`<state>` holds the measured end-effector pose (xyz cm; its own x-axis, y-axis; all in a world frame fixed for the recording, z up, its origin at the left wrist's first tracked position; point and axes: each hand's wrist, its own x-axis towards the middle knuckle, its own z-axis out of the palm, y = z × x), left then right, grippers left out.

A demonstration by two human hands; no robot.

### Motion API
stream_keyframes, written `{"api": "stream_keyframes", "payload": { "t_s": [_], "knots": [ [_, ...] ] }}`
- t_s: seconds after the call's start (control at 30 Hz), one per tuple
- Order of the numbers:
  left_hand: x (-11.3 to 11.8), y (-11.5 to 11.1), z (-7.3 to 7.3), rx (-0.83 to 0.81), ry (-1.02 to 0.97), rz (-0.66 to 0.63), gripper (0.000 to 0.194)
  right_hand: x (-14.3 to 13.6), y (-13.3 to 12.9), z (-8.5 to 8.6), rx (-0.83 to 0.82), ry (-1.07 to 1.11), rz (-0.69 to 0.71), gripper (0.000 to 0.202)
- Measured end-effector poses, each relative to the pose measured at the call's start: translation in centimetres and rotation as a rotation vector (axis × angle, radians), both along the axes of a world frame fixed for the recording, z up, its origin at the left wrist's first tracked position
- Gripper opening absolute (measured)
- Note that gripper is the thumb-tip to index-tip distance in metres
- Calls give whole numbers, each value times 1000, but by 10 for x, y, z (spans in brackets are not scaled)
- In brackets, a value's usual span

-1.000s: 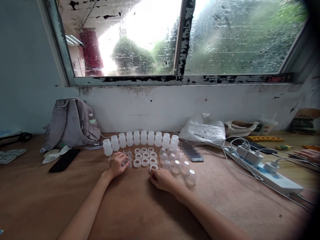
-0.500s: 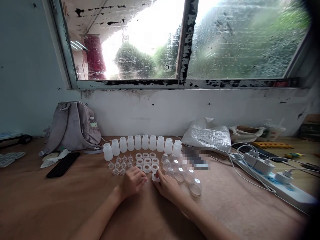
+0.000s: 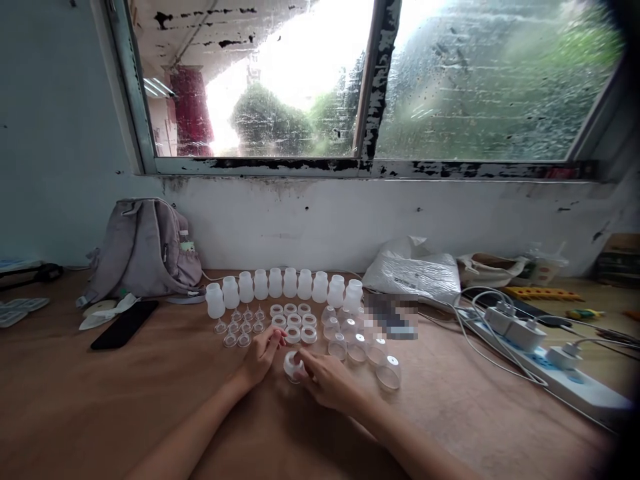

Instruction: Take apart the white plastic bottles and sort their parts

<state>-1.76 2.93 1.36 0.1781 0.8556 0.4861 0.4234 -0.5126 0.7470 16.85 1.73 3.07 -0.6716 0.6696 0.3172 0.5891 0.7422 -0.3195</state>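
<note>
A white ring (image 3: 291,365) is held in the fingers of my right hand (image 3: 325,379), low over the brown table. Left of it, my left hand (image 3: 263,355) has its fingers drawn together near the front of the ring rows; whether they hold something small is hidden. White collar rings (image 3: 293,335) sit in rows just beyond my hands. Clear nipples (image 3: 244,340) stand in rows to the left, and clear domed caps (image 3: 388,372) lie to the right. Behind them, several frosted bottles (image 3: 275,283) stand in a curved line.
A grey backpack (image 3: 145,250) and a black phone (image 3: 125,325) are at the left. On the right lie a silver bag (image 3: 415,270) and a white power strip (image 3: 575,380) with plugs and cables. A window is above the wall.
My right hand has moved left and nearer to me with the white ring, away from the rows. My left hand has shifted slightly left and its fingers have turned upward.
</note>
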Motion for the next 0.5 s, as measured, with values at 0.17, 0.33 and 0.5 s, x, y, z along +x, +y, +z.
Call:
{"api": "stream_keyframes", "payload": {
  "t_s": [0.17,0.33,0.5],
  "knots": [
    [1,-4,3,39,266,-132,26,0,-2,1,-35,-61,-23,23],
    [3,-13,6,173,520,-177,17,1,2,-5,1,-136,-26,22],
    [5,-14,5,230,594,-143,14,-2,1,-9,28,-217,-60,29]
  ]
}}
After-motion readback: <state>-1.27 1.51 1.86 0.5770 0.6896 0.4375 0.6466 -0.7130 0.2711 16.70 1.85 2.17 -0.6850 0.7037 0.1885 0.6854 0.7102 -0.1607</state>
